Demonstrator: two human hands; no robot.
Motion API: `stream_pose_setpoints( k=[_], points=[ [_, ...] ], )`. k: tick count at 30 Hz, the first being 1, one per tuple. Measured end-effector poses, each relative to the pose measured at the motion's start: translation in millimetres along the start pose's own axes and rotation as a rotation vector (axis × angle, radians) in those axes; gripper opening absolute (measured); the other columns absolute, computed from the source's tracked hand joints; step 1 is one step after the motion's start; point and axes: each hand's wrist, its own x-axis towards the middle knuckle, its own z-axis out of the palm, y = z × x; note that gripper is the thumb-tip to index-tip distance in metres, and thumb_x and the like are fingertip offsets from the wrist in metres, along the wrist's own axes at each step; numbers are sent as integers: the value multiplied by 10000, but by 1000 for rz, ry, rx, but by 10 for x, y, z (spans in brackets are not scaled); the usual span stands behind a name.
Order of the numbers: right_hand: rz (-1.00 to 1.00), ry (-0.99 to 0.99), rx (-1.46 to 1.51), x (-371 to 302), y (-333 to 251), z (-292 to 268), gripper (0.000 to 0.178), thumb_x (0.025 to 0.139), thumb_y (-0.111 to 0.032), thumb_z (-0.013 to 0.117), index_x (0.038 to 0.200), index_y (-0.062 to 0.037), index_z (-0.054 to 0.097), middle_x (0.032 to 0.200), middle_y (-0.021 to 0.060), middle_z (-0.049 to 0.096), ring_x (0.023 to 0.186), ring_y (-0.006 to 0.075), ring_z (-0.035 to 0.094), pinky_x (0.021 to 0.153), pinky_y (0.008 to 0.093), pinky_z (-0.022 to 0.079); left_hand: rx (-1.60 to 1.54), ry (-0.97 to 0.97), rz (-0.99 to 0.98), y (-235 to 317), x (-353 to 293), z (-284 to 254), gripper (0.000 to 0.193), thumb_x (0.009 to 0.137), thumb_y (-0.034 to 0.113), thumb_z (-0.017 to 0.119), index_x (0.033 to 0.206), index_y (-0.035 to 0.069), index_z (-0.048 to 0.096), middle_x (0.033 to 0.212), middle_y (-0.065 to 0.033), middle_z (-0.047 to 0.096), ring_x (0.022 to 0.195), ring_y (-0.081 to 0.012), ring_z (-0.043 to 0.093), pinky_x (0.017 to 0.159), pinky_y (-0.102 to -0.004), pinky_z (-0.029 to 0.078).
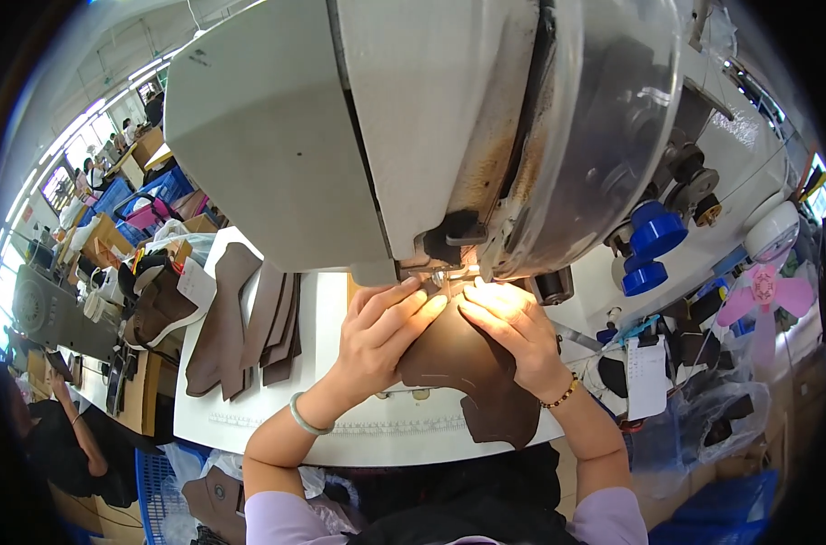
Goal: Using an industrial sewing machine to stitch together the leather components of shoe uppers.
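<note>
A brown leather piece (449,354) with a curved outline lies under the lit needle area of a large sewing machine (277,136). With fingers bent and pressed together, my left hand (383,329) grips the piece's left edge close to the presser foot (440,278). On the other side, my right hand (515,329) holds the leather's upper right part, fingertips near the foot under the bright lamp light. The lower right end of the piece hangs toward the table's front edge. The needle tip is too small to make out.
Cut brown leather pieces (224,318) lie in overlapping rows on the white table (340,445) to the left. Further left stand a brown shoe (163,309) and a grey machine (45,304). Blue thread knobs (656,232) and a pink fan (764,289) are at right. Another person's arm (84,427) shows at far left.
</note>
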Motion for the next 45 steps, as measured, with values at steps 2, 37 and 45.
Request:
stream_pose_setpoints(
  k=[2,37,45],
  points=[
    [0,-5,3,-15,5,4,385,835,-117,569,1204,-63,664,1005,29,656,951,197,601,970,387,450,-13,3,-15,-1,-2,-1,414,726,237,684,1090,42,683,1051,-72,639,1075,-264,622,826,-403,481],
    [17,-27,-3,43,24,-9,355,859,-124,556,1193,-64,660,1169,54,643,1073,208,586,990,368,410,-60,-7,-59,-22,-3,17,562,657,324,792,1127,49,654,1115,-93,616,1075,-292,604,853,-428,452],
    [3,-78,48,50,63,-45,472,748,-110,685,1217,-70,649,1200,58,638,993,185,585,856,348,391,-275,-32,-124,-112,-25,-79,608,559,-4,761,1153,42,638,1151,-96,608,1107,-305,611,884,-399,516]
  ],
)
